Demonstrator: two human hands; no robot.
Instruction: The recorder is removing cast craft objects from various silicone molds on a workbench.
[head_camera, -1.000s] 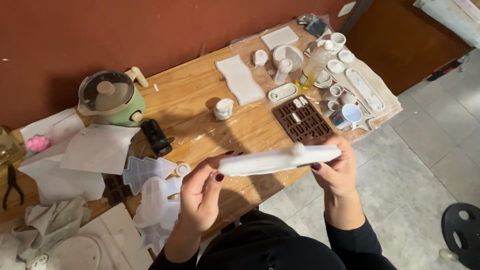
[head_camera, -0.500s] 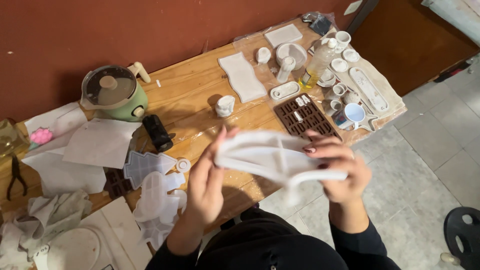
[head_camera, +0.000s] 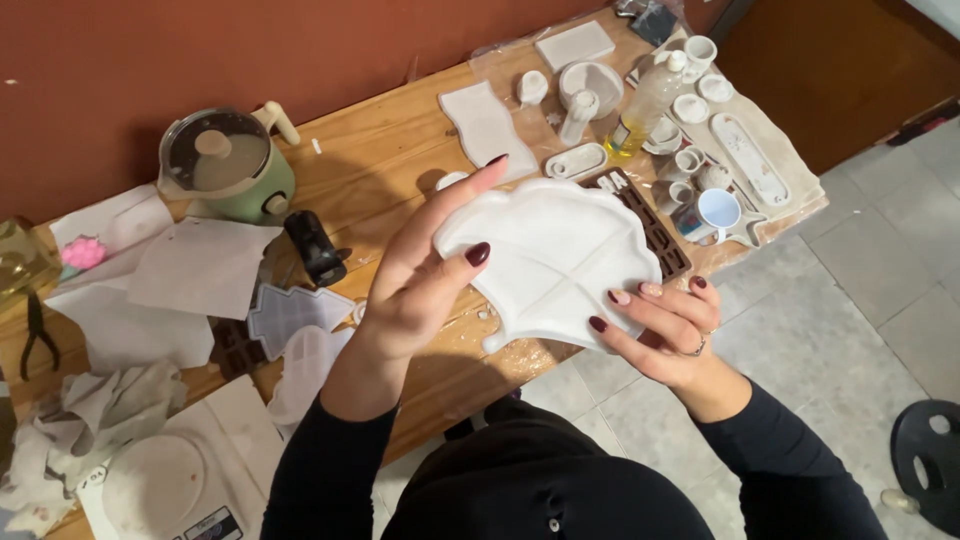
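1. Fingers of my left hand (head_camera: 425, 290) and right hand (head_camera: 665, 325) grip a white leaf-shaped mould (head_camera: 550, 255), held above the desk (head_camera: 380, 160).
2. Mould hides most of the brown grid mould (head_camera: 655, 225) behind it.
3. My left palm is hidden.

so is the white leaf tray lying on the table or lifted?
Lifted: both hands, left and right, hold the white leaf tray above the table.

Bare wood (head_camera: 365, 165) between green cooker (head_camera: 228, 165) and wavy slab (head_camera: 487, 125).
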